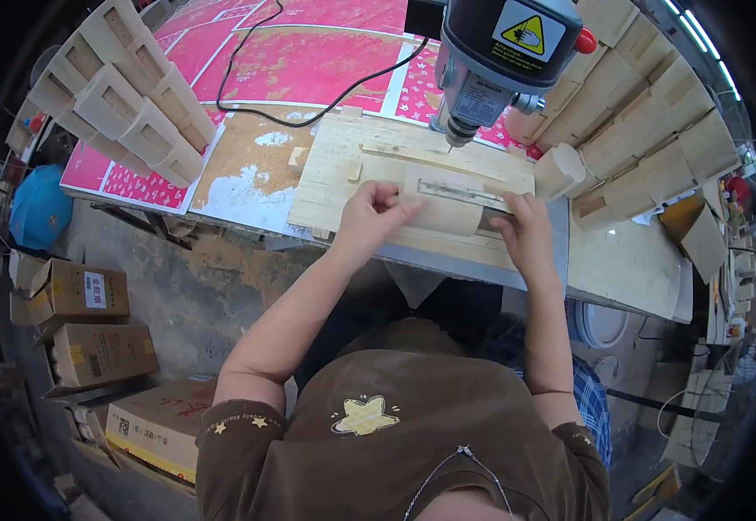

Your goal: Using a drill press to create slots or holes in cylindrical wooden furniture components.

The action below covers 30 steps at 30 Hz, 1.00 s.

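A pale, rounded wooden block (441, 215) lies on the board under the drill press, slightly blurred. On its upper side is a long, narrow slotted strip (460, 190), grey and metallic-looking. My left hand (372, 217) is closed on the block's left end, thumb on top and fingers curled. At the other end my right hand (525, 230) is closed, with its thumb and fingers around the strip's end and a dark piece (488, 220) against the block. What that dark piece is, I cannot make out. The drill press (491, 65) stands just beyond, its chuck (459, 135) above the board.
Flat plywood (330, 165) with thin wooden battens (430, 161) lies beneath the work. Slotted wooden blocks are stacked at left (126, 95) and right (656, 130). A black cable (330, 106) crosses the pink-covered table (308, 65). Cardboard boxes (104, 347) stand on the floor.
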Tool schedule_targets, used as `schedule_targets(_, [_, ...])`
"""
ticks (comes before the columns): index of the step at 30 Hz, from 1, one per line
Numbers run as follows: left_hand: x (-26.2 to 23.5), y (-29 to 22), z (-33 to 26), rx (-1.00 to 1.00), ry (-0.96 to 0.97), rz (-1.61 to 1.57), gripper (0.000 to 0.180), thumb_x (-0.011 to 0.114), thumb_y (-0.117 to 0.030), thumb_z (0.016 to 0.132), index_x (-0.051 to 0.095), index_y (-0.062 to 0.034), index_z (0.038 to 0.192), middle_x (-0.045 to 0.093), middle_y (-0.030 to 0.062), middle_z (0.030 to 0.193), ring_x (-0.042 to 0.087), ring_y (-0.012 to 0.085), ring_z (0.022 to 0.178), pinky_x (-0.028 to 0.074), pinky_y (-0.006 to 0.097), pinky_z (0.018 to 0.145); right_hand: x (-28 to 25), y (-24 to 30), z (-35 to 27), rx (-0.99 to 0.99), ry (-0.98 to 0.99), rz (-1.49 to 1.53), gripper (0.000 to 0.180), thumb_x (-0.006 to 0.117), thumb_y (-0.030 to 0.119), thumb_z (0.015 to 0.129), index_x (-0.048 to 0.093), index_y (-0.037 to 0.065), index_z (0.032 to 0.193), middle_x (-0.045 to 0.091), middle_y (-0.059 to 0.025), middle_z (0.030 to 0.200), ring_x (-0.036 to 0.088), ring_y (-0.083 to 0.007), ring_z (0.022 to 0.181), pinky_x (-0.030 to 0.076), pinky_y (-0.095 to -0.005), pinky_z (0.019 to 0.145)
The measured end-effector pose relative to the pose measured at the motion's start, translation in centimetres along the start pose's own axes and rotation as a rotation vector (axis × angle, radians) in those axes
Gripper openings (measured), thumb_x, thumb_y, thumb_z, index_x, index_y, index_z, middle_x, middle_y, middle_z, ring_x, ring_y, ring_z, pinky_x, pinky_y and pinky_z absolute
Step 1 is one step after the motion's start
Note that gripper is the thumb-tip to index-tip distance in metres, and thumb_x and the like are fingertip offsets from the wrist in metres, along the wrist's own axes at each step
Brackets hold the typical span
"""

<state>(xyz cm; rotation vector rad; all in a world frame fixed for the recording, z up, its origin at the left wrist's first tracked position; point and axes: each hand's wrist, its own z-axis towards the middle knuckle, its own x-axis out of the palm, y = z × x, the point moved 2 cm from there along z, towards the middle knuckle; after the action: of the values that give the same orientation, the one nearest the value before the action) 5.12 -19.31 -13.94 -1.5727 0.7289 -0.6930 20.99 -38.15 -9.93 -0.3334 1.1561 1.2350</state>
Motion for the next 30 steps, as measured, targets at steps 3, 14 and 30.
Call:
schedule_targets(3, [0.3,0.6,0.9,0.35,-0.009,0.24,0.052,0.08,-0.026,0.067,0.056,-0.0008,0.106,0.058,0.0083,0.096,0.056,0.0167,0.084,0.045,0.029,0.073,0.2,-2.1,1.0,0.038,-0.052,0.009,0.037,0.074,0.009,0.065,0.061,0.005,0.099,0.057,-0.0125,0.086,0.052,-0.0327,0.084,0.042,-0.0404,0.075])
schedule_targets(14, [-1.8,2.2,4.8,0.626,-0.204,0.827,0.073,0.083,-0.027,0.053,0.056,-0.0129,0.12,0.059,0.0057,0.103,0.052,0.0228,0.102,0.027,0.041,0.091,2.7,-0.4,4.7,0.001,-0.087,-0.041,0.038,0.075,0.01,0.063,0.063,0.006,0.099,0.059,-0.0125,0.086,0.054,-0.0317,0.081,0.042,-0.04,0.075])
schedule_targets(30, [-2.9,2.1,5.8,0.591,-0.019,0.83,0.064,0.079,-0.028,0.057,0.059,-0.0149,0.116,0.056,0.0009,0.084,0.052,0.0217,0.086,0.029,0.039,0.081,-10.9,0.4,17.9,0.043,-0.391,0.336,0.033,0.052,0.033,0.092,0.059,0.005,0.11,0.062,-0.0023,0.088,0.054,-0.0097,0.082,0.043,-0.0245,0.073])
